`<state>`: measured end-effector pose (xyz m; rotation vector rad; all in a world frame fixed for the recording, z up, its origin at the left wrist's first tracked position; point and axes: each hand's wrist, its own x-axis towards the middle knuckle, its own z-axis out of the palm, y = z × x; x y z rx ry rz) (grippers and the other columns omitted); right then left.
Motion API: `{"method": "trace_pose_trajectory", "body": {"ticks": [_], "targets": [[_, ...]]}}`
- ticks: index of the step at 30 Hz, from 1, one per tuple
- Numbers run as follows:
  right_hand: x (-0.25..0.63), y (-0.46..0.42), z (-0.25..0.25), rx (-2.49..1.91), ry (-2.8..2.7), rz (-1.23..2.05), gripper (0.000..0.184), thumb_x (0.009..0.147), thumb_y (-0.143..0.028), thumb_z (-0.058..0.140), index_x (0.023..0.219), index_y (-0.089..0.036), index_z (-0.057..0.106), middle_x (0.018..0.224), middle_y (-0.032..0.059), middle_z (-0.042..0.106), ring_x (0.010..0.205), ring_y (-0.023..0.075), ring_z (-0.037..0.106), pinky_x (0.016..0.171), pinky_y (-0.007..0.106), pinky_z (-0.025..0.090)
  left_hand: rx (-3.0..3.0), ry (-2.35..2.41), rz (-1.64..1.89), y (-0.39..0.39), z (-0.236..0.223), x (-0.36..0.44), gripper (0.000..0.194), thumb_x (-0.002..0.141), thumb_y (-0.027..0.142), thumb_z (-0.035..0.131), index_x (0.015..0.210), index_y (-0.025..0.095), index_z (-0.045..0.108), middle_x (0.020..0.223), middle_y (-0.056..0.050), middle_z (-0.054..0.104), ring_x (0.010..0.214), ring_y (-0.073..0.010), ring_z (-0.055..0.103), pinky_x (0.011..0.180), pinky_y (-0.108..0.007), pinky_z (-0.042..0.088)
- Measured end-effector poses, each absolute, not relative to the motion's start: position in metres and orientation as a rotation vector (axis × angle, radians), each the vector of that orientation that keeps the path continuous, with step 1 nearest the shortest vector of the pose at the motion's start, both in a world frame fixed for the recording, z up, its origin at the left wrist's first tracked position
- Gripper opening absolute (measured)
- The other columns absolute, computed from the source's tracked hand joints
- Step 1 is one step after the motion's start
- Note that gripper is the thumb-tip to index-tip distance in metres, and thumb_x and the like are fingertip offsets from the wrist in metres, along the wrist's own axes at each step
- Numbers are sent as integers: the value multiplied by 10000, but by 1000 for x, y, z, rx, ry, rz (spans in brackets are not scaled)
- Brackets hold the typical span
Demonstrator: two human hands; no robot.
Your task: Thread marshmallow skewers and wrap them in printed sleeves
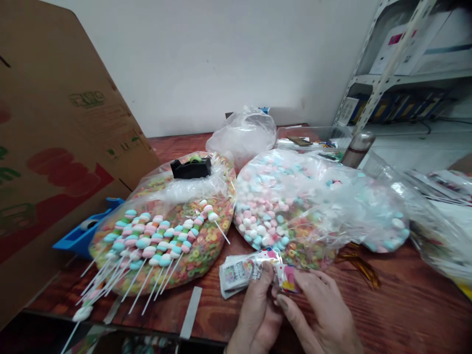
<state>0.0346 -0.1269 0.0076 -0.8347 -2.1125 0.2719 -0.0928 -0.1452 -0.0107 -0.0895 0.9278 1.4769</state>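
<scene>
My left hand (254, 307) is closed, its thumb pressed on a small clear plastic bag (286, 278) with a bright yellow and pink print. Across from it, my right hand (324, 309) has its fingers at the bag's right end, the thumb low near my left fingers. Left of the bag lies a stack of printed packets (234, 275), partly behind my left thumb. Marshmallow skewers (155, 241) in pink, blue and white rest on a big bag of ring candies (210, 246). Behind my hands lies a bag of small marshmallows (261, 216).
A black tape dispenser (191, 167) sits on the candy bag, and a blue one (86, 228) stands by the cardboard box (73, 123) at left. Gold twist ties (359, 268) lie right of my hands. Behind are a bottle (357, 150) and a clear tray (313, 135).
</scene>
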Motion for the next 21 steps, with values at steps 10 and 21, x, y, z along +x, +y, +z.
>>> {"method": "trace_pose_trajectory", "body": {"ticks": [10,21], "targets": [[28,-127,19,-775,-2144,295,244,873,-155,586,1113,-203,592,960,53,719,896,203,677,883,383,456,-116,888,1497,-146,-9,-96,302,702,346,831,772,128,635,562,34,552,470,-55,447,466,-172,346],[30,-132,22,-776,-2099,327,321,893,-209,595,1212,-220,561,978,36,742,896,204,696,926,366,467,-300,822,1546,-147,-13,-103,360,662,347,863,783,131,601,580,41,531,448,-39,412,398,-145,288]]}}
